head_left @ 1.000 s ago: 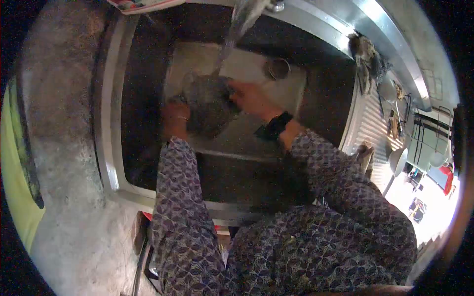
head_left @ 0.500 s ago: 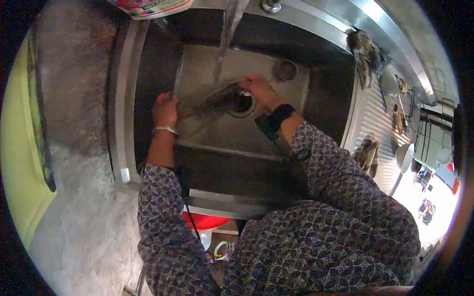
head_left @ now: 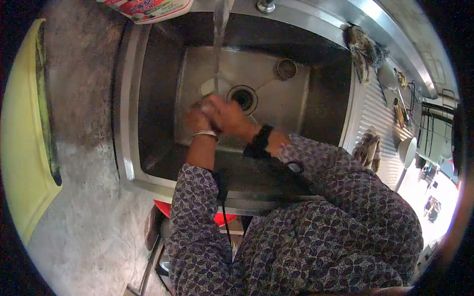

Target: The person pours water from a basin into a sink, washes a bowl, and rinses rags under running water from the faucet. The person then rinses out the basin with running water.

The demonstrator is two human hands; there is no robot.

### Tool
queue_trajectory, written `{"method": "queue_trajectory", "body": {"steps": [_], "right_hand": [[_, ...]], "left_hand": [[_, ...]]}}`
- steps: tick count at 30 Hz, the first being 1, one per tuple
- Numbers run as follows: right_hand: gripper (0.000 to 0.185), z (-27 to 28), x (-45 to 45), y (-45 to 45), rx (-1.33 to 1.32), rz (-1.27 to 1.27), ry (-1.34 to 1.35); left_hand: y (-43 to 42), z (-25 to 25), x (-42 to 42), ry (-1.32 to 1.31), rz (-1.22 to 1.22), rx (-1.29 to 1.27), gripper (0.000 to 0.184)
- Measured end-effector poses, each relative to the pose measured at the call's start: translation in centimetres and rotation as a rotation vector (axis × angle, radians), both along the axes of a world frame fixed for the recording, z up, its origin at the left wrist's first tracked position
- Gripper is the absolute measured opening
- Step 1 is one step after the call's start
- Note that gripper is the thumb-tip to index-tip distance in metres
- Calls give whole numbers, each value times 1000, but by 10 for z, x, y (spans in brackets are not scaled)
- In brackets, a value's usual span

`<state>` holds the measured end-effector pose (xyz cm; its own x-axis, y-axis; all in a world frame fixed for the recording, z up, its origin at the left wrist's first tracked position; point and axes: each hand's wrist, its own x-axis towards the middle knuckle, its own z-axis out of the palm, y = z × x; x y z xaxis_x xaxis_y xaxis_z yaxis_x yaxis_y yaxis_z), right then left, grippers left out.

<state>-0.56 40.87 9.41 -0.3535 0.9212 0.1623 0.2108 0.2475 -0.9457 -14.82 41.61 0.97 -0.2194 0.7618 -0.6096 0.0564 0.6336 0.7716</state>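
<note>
My left hand (head_left: 198, 119) and my right hand (head_left: 228, 116) are pressed together under the running water (head_left: 217, 44), over the left part of the sink (head_left: 131, 98). Both are closed and somewhat blurred. Whatever is squeezed between them is hidden by the fingers. Just right of my hands is the round drain (head_left: 242, 99), its dark opening uncovered. A small round metal cup or ring (head_left: 286, 69) rests on the sink floor at the upper right.
A printed packet (head_left: 153, 9) lies by the upper left rim. On the right are a ribbed drainboard (head_left: 377, 118), a crumpled cloth (head_left: 368, 149), a white bowl (head_left: 406, 152) and a hanging rag (head_left: 362, 54). Something yellow-green (head_left: 22, 143) borders the left counter.
My hands were apart with a dark, limp thing stretched between them; they have come together under the stream. That thing no longer shows, and the drain is in full view.
</note>
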Motion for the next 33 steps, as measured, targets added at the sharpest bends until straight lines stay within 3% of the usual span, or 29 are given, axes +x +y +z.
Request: {"method": "queue_trajectory", "body": {"steps": [1, 2, 3, 4, 5, 6, 8, 10, 11, 12, 13, 14, 15, 16, 17, 19, 21, 22, 23, 25, 27, 29, 30, 32, 33], "right_hand": [[26, -44, 11, 19, -230, -52, -263], [29, -55, 22, 29, -296, -115, -368], [32, -64, 33, 39, -367, -170, -472], [36, -62, 41, 45, -274, -235, -417], [36, -72, 40, 48, -276, -238, -418], [37, -70, 36, 47, -556, -289, -117], [38, -65, 30, 38, -759, -179, 181], [38, 5, 2, 6, -391, -16, 26], [37, 12, -8, -1, -91, -4, -111], [37, 8, -13, 0, -94, -10, -108], [36, -6, -16, 1, 100, -30, -316], [33, -25, -8, 10, 129, -38, -421], [31, -49, 1, 18, 160, -45, -526], [27, -88, 22, 42, 25, -40, -527], [24, -138, 24, 62, -155, -180, -704], [22, -157, 35, 75, -344, -325, -873], [22, -155, 69, 75, -50, -533, -467], [22, -139, 66, 76, -54, -538, -465], [25, -116, 59, 75, 23, -368, -890], [35, -83, 50, 59, 209, -47, -989], [35, -50, 32, 26, 550, 64, -571], [31, 1, 2, 2, 791, 51, -463], [28, 16, -9, -8, 665, 47, -386], [23, 2, -21, -3, 275, -17, -290], [21, -27, -20, 11, 154, -48, -351]], "left_hand": [[-1, 28, 16, 45, 57, -125, 39], [-5, 42, 33, 44, 54, -126, 39], [-10, 53, 49, 68, -4, 69, 37], [-12, 57, 56, 91, -61, 264, 35], [-11, 50, 57, 90, -64, 263, 35], [-8, 42, 58, 14, 102, 201, 35], [-7, 28, 49, -62, 264, 136, 36], [-6, 25, 19, -551, 374, -85, 38], [-6, 7, 12, -552, 372, -88, 38], [-9, -22, 4, -673, 408, -59, 37], [-10, -13, 9, -732, 424, -45, 37], [-12, -4, 13, -791, 440, -33, 37], [-16, 61, 38, -593, 387, -55, 34], [-17, 98, 52, -396, 333, -74, 32], [-16, 91, 51, -393, 328, -77, 32], [-14, 69, 46, -237, 72, 97, 31], [-14, 54, 31, -282, 119, 30, 33], [-14, 48, 20, -328, 173, -34, 34], [-14, 43, 10, -373, 227, -99, 35], [-13, 39, -1, -460, 341, -226, 38], [-9, 64, 16, -436, 327, -150, 41], [-7, 55, 8, -411, 312, -75, 44], [-8, 22, -20, -629, 248, -61, 44], [-7, 23, -25, -844, 178, -49, 44], [-3, 56, -4, -514, 153, -79, 44]]}}
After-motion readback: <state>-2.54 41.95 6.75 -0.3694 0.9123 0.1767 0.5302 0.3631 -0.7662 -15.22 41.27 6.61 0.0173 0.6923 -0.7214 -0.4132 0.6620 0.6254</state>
